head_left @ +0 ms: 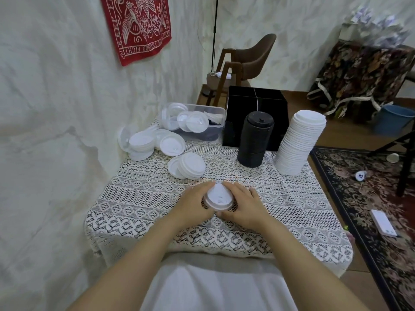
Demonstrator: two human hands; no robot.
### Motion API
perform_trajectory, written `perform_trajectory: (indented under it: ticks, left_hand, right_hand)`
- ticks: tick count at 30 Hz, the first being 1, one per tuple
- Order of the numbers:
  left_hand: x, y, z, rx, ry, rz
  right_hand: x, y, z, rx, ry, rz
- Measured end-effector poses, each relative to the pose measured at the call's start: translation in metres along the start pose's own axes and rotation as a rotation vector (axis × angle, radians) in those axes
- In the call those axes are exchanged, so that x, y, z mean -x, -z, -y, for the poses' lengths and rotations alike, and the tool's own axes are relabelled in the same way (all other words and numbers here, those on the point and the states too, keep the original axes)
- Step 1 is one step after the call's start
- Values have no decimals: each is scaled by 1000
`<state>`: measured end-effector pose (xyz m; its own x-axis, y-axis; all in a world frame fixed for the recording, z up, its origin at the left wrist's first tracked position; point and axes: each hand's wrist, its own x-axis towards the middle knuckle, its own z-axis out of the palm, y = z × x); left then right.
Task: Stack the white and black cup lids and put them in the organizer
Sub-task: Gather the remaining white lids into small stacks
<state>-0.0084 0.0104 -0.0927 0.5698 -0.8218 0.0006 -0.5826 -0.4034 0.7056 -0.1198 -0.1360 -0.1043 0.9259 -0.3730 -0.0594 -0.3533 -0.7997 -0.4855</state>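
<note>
The left hand (195, 202) and right hand (243, 204) are cupping a short stack of white lids (219, 196) mid-table, fingers curled against its sides. Uneven squeezing could be skewing it, and a lift toward the organizer (256, 102) could be knocking the tall white stack (299, 144).

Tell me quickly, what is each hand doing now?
Left hand: grips the white lids from their left side.
Right hand: grips the same lids from their right side.

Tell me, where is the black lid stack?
In the head view, the black lid stack stands far back on the table, in front of the black organizer and left of the tall white lid stack.
</note>
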Motion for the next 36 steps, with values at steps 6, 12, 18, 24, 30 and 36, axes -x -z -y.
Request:
perform_trajectory:
  ticks: [6, 12, 18, 24, 30, 36]
  left_hand:
    - [3, 9, 11, -82, 16, 78]
    - [15, 24, 18, -106, 27, 10]
    - [24, 37, 32, -73, 76, -29]
    - [33, 42, 44, -78, 132, -39]
    - [36, 38, 47, -169, 119, -57]
    - [35, 39, 47, -174, 116, -57]
  right_hand:
    - [4, 10, 9, 23, -40, 132]
    - [-10, 6, 15, -172, -47, 72]
    - [-35, 13, 45, -330, 15, -32]
    - [-65, 8, 64, -391, 23, -70]
    - [-89, 5, 74, -376, 24, -27]
    - [-95, 0, 69, -456, 15, -63]
